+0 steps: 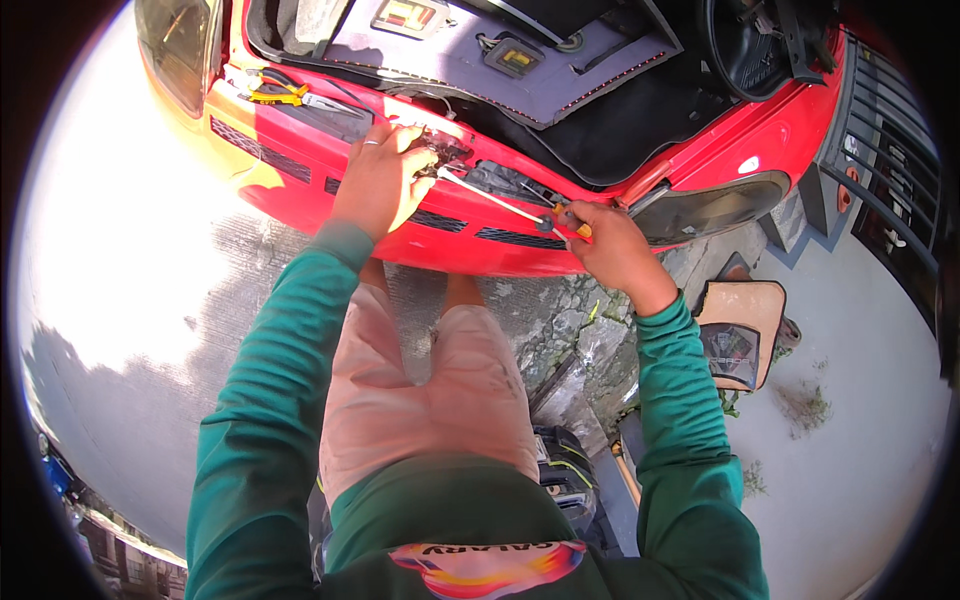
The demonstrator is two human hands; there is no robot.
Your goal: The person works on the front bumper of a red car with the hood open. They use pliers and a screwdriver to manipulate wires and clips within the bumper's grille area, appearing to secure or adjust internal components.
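My left hand point(385, 178), a ring on one finger, bends over the dark fittings in the edge of a red car body point(520, 262). Its thumb and forefinger close by the end of a white cable point(495, 198). From there the cable runs taut to my right hand point(614, 248), which is closed around a yellow-handled tool point(583, 230); the tool's kind is mostly hidden by my fingers. A small dark piece point(545, 223) sits on the cable beside the right fingers. Left of my left hand, long-nose pliers point(285, 93) with yellow and black handles lie on the car's edge.
Beyond the edge, the open car compartment holds a grey-purple panel point(420, 58) with lamp-like fittings and a black ring point(712, 60). A tan and black mat-like piece point(742, 312) lies at right, near a metal gate point(890, 150). Broken concrete point(590, 335) lies below the car.
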